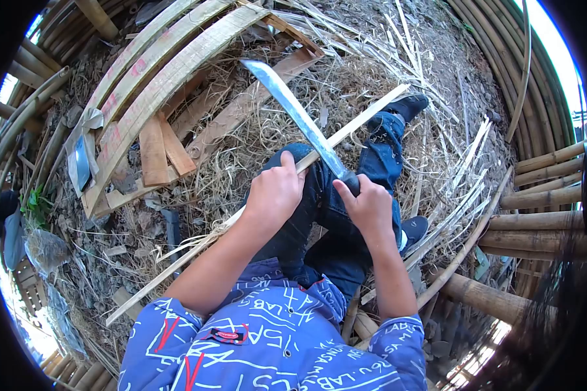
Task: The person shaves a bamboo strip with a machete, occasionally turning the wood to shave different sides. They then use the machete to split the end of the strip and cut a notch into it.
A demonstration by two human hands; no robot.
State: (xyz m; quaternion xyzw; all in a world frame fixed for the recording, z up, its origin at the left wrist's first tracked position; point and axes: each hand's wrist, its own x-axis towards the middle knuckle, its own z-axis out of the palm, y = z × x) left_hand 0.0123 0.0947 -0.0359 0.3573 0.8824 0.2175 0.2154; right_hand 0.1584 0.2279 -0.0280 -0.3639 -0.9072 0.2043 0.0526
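Left hand: fingers closed around a pale strip, thumb extended upward along the near side of the grip. Right hand: wrapped around the dark handle of a long knife, thumb lying toward the blade end.

Strip position: ran diagonally across the person's lap, from the lower left, beneath the left forearm, through the left hand and out to the upper right near a shoe. Thin curls stood off its lower-left part.

Knife position: blade pointed up and to the left, tip well apart from both hands. It crossed the strip a little beyond the left hand, close to the handle; whether the edge bit into the strip could not be told.

Surroundings: the person sat in jeans and a blue printed shirt, legs out in front. Shavings covered much of the ground about the legs. Long planks with reddish marks lay at the upper left, shorter brown boards beside them. More thin strips lay on the right, near bamboo poles.
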